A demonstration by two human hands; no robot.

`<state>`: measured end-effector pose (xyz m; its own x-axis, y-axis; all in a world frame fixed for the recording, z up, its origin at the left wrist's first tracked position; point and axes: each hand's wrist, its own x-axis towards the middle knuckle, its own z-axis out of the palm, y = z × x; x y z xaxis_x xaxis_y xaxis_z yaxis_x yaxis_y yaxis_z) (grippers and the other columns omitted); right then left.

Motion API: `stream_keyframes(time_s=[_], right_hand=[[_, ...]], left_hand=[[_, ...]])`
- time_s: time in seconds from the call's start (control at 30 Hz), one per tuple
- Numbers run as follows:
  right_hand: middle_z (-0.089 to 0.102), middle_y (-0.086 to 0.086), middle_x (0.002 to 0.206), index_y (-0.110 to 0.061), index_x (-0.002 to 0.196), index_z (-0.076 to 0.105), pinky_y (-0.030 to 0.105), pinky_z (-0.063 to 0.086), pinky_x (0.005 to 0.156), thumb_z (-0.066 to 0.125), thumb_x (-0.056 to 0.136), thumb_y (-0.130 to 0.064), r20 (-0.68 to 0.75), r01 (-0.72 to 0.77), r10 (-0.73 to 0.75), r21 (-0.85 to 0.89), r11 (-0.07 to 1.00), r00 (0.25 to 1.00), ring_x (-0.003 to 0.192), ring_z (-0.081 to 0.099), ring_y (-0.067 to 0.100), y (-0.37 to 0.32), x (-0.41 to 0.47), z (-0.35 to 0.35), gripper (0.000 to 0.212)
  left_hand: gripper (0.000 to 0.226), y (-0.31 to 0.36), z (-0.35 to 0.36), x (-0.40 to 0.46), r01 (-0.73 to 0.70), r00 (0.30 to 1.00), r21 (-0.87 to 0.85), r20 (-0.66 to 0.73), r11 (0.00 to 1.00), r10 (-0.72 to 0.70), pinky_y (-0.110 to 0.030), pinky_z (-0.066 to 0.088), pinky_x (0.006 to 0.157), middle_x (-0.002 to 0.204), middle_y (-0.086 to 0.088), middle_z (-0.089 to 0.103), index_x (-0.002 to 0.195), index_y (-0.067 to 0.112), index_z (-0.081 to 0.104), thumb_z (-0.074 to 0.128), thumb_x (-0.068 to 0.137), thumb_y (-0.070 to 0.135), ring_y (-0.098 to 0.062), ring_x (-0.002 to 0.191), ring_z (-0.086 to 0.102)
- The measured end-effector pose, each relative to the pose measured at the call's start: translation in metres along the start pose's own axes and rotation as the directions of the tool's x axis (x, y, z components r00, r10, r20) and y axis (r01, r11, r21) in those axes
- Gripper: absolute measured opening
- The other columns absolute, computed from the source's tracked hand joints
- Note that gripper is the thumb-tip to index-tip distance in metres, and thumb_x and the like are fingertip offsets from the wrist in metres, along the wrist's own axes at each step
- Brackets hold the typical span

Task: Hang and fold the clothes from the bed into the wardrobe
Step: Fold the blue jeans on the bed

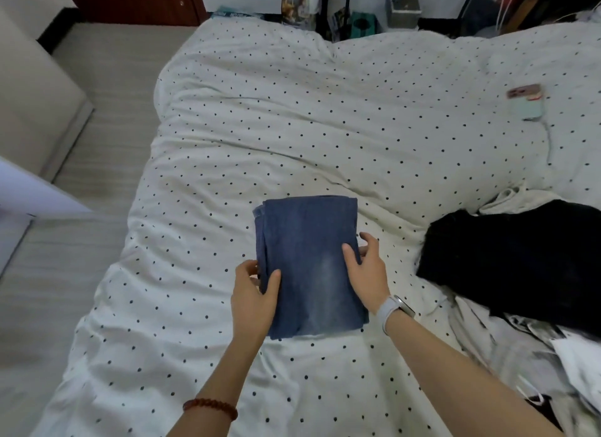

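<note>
Folded blue jeans (309,261) lie in a neat rectangle on the white dotted duvet of the bed (292,127). My left hand (253,293) grips their left edge, thumb on top and fingers tucked under. On the right edge, my right hand (366,270) holds the denim the same way, thumb on top, fingers curled beneath. A black garment (507,261) lies heaped to the right, with white and grey clothes (559,355) piled beside and below it.
A phone in a pale case (527,103) with a white cable lies at the far right of the bed. Grey floor (81,208) runs along the left side. Cluttered shelves and bags (357,10) stand beyond the bed's far edge.
</note>
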<state>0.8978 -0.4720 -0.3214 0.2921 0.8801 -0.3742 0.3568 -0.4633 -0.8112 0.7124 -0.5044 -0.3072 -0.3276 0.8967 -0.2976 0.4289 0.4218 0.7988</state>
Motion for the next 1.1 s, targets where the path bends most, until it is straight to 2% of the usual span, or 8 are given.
stream_keyframes(time_s=[0.1,0.2,0.3,0.47,0.7,0.97,1.03,1.1], right_hand=[[0.056,-0.011,0.094,-0.022,0.132,0.039,0.043,0.042,0.096,0.058,0.088,-0.038,-0.018,0.001,-0.003,-0.098,0.995,1.0,0.094,0.056,0.017,0.032,-0.033,-0.008,0.05],[0.054,-0.004,0.103,-0.02,0.13,0.042,0.039,0.036,0.101,0.062,0.086,-0.033,-0.015,-0.036,0.034,-0.094,0.995,0.999,0.1,0.049,0.015,0.058,-0.065,-0.011,0.05],[0.049,-0.003,0.109,-0.015,0.124,0.049,0.031,0.035,0.096,0.064,0.086,-0.025,-0.003,-0.035,0.035,-0.037,0.999,0.999,0.106,0.043,0.014,0.067,-0.079,-0.005,0.042],[0.052,0.011,0.097,-0.008,0.081,0.051,0.03,0.036,0.078,0.059,0.087,-0.015,-0.071,-0.107,0.103,-0.055,0.993,0.992,0.095,0.042,0.022,0.054,-0.069,0.006,0.012],[0.04,-0.005,0.09,-0.014,0.098,0.039,0.032,0.036,0.085,0.047,0.094,-0.012,-0.129,0.095,-0.091,0.025,0.995,0.987,0.099,0.042,0.021,0.001,-0.065,-0.015,0.009],[0.047,0.006,0.1,-0.011,0.104,0.039,0.022,0.038,0.067,0.044,0.096,-0.011,-0.019,-0.1,0.103,0.104,0.989,0.995,0.095,0.047,0.022,0.034,-0.071,-0.005,0.009],[0.048,-0.002,0.092,-0.011,0.103,0.039,0.014,0.038,0.065,0.042,0.097,-0.01,-0.001,-0.112,0.114,0.17,0.979,0.993,0.087,0.049,0.014,0.038,-0.072,-0.004,0.008],[0.048,-0.009,0.089,-0.01,0.104,0.04,0.011,0.04,0.066,0.043,0.097,-0.009,-0.006,-0.095,0.098,0.203,0.975,0.995,0.082,0.049,0.007,0.039,-0.075,-0.004,0.008]], left_hand=[[0.031,-0.028,-0.004,-0.033,-0.012,0.999,0.05,-0.046,0.999,0.014,-0.03,0.045,0.078,0.097,0.005,0.053,0.102,0.02,0.047,0.068,0.082,0.031,-0.017,0.092,0.053],[0.032,-0.052,0.002,-0.056,0.028,0.999,0.068,-0.038,0.997,-0.025,-0.036,0.045,0.087,0.1,0.0,0.056,0.103,0.015,0.053,0.072,0.08,0.028,-0.02,0.096,0.053],[0.029,-0.059,0.013,-0.063,0.03,0.998,0.119,-0.051,0.992,-0.024,-0.041,0.043,0.09,0.103,-0.009,0.058,0.106,0.003,0.058,0.066,0.085,0.021,-0.024,0.1,0.05],[0.015,-0.043,0.015,-0.063,-0.017,0.994,0.101,-0.106,0.995,0.028,-0.036,0.04,0.083,0.094,-0.006,0.053,0.098,-0.002,0.058,0.05,0.094,0.009,-0.029,0.096,0.05],[0.01,0.001,-0.008,-0.041,-0.08,0.981,-0.09,-0.185,0.993,0.062,-0.038,0.043,0.078,0.098,-0.01,0.056,0.095,0.013,0.045,0.038,0.1,0.017,-0.026,0.09,0.052],[0.009,-0.028,0.001,-0.057,0.006,0.997,0.022,-0.073,1.0,-0.005,-0.05,0.039,0.094,0.101,-0.005,0.049,0.1,0.009,0.049,0.046,0.097,0.016,-0.028,0.103,0.048],[0.022,-0.036,-0.002,-0.06,0.199,0.979,-0.158,-0.021,0.967,-0.205,-0.046,0.045,0.093,0.113,-0.007,0.048,0.107,0.011,0.043,0.052,0.094,0.027,-0.024,0.104,0.052],[0.04,-0.035,-0.007,-0.06,0.498,0.865,-0.418,0.174,0.76,-0.472,-0.038,0.052,0.083,0.119,-0.008,0.052,0.117,0.01,0.042,0.054,0.092,0.039,-0.024,0.099,0.061]])
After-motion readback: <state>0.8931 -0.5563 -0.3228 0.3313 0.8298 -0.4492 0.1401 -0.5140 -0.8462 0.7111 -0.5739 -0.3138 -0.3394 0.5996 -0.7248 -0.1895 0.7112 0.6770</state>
